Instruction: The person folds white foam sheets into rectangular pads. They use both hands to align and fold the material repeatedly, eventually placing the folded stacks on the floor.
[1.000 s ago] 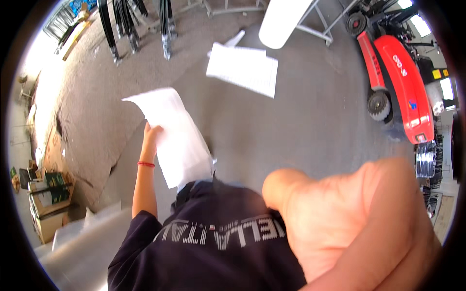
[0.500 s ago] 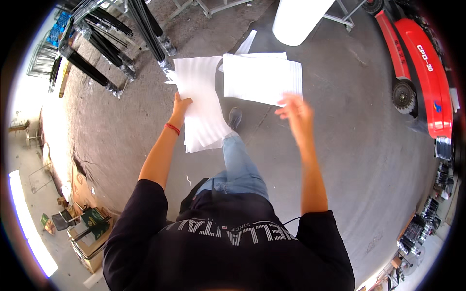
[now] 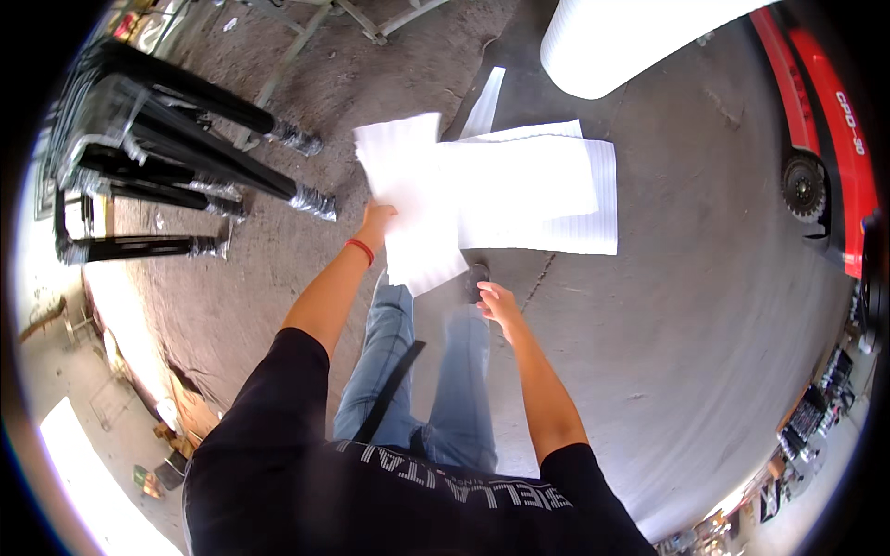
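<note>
- Change since half a second ago: the right hand [image 3: 496,301] has let go of the far sheet and dropped back toward the body; it now hangs loosely open over the floor, holding nothing.
- The ribbed white foam sheets [image 3: 533,195] it had reached for lie flat on the concrete floor [image 3: 667,352], stacked slightly askew, just ahead of the person's feet.
- Left hand [image 3: 375,221] is closed on the edge of a white foam sheet [image 3: 413,199], as before; the sheet is raised in front of the person and overlaps the stack's left edge in the view.
- Judgement: one sheet appears laid down, one is still carried.
- Materials: sheets thin, flexible, finely ribbed, rectangular; the held one bows and glares in sunlight.
- A large white foam roll [image 3: 621,42] lies beyond the stack.
- Black metal frames [image 3: 176,139] with wrapped ends stand to the left; a red forklift [image 3: 825,139] stands to the right.
</note>
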`<move>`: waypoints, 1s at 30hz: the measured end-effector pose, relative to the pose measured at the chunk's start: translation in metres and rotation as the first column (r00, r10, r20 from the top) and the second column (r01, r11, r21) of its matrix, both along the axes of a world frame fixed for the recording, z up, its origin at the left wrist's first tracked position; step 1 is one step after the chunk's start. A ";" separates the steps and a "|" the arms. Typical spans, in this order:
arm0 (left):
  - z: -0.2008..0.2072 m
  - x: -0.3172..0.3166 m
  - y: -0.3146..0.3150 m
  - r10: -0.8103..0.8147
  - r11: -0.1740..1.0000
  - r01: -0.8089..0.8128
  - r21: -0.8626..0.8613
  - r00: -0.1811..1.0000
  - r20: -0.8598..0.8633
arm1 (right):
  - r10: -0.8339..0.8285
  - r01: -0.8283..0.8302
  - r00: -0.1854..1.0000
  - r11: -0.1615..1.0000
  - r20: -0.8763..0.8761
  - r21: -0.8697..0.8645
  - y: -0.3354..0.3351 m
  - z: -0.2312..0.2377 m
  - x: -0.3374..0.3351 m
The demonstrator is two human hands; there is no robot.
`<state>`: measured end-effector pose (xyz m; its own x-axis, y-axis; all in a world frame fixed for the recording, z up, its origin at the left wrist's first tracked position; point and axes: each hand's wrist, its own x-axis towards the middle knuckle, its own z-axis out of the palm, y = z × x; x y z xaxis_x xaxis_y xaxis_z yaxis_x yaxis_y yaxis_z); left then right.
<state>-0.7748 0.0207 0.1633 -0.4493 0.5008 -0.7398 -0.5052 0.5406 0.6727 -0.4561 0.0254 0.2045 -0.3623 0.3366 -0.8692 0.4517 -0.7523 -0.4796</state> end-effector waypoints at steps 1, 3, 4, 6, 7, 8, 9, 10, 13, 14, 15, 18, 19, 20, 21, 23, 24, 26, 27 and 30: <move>-0.026 -0.013 0.011 -0.047 0.999 0.047 0.007 0.999 0.000 | -0.080 0.078 0.996 0.996 -0.026 -0.043 0.005 -0.011 -0.013; -0.066 -0.043 0.032 -0.135 0.991 0.135 0.019 0.991 -0.013 | -0.234 0.222 0.969 0.966 -0.081 -0.133 0.014 -0.036 -0.046; -0.083 -0.047 0.044 -0.185 0.983 0.185 0.000 0.982 -0.025 | -0.280 0.270 0.958 0.953 -0.059 -0.138 0.016 -0.054 -0.055; -0.097 -0.058 0.074 -0.289 0.957 0.288 -0.028 0.956 -0.054 | -0.373 0.367 0.928 0.920 -0.020 -0.136 0.026 -0.091 -0.076; -0.107 -0.069 0.084 -0.338 0.941 0.334 -0.063 0.937 -0.084 | -0.440 0.433 0.897 0.890 -0.026 -0.145 0.025 -0.113 -0.086; -0.119 -0.080 0.096 -0.384 0.922 0.375 -0.095 0.916 -0.112 | -0.503 0.494 0.864 0.857 -0.030 -0.149 0.025 -0.136 -0.094; -0.130 -0.089 0.104 -0.430 0.901 0.415 -0.126 0.892 -0.139 | -0.562 0.551 0.826 0.820 -0.034 -0.153 0.022 -0.157 -0.099; -0.147 -0.101 0.106 -0.465 0.884 0.441 -0.155 0.864 -0.194 | -0.620 0.611 0.785 0.766 0.025 -0.197 0.020 -0.177 -0.107; -0.181 -0.121 0.108 -0.454 0.890 0.438 -0.122 0.871 -0.185 | -0.649 0.667 0.744 0.713 0.158 -0.216 -0.007 -0.241 -0.107; -0.194 -0.129 0.107 -0.503 0.865 0.484 -0.135 0.834 -0.228 | -0.665 0.699 0.715 0.680 0.215 -0.222 -0.013 -0.262 -0.108; -0.206 -0.135 0.104 -0.521 0.854 0.503 -0.134 0.829 -0.203 | -0.677 0.728 0.685 0.647 0.270 -0.227 -0.020 -0.282 -0.110; -0.216 -0.141 0.103 -0.569 0.819 0.546 -0.175 0.813 -0.126 | -0.699 0.811 0.580 0.546 0.419 -0.211 -0.045 -0.340 -0.109; -0.221 -0.144 0.098 -0.525 0.849 0.512 -0.130 0.845 -0.104 | -0.701 0.829 0.553 0.520 0.450 -0.208 -0.049 -0.359 -0.112; -0.225 -0.146 0.095 -0.484 0.874 0.478 -0.081 0.871 -0.082 | -0.692 0.826 0.555 0.524 0.461 -0.206 -0.048 -0.374 -0.116; -0.229 -0.148 0.092 -0.443 0.896 0.442 -0.031 0.895 -0.059 | -0.684 0.823 0.557 0.529 0.471 -0.205 -0.047 -0.387 -0.117; -0.229 -0.144 0.091 -0.425 0.903 0.419 -0.094 0.904 -0.046 | -0.705 0.793 0.593 0.596 0.390 -0.128 -0.046 -0.413 -0.114; -0.232 -0.144 0.094 -0.414 0.905 0.407 -0.121 0.909 -0.042 | -0.718 0.760 0.629 0.648 0.298 -0.045 -0.046 -0.425 -0.108; -0.238 -0.154 0.090 -0.459 0.877 0.448 -0.173 0.888 -0.030 | -0.849 0.864 0.501 0.501 0.170 -0.043 -0.038 -0.433 -0.114; -0.239 -0.158 0.088 -0.480 0.862 0.468 -0.194 0.877 -0.019 | -0.941 0.950 0.303 0.286 0.152 -0.124 -0.025 -0.439 -0.116; -0.230 -0.154 0.095 -0.504 0.852 0.480 -0.208 0.860 -0.076 | -0.998 0.992 -0.051 -0.054 0.031 -0.117 -0.026 -0.419 -0.115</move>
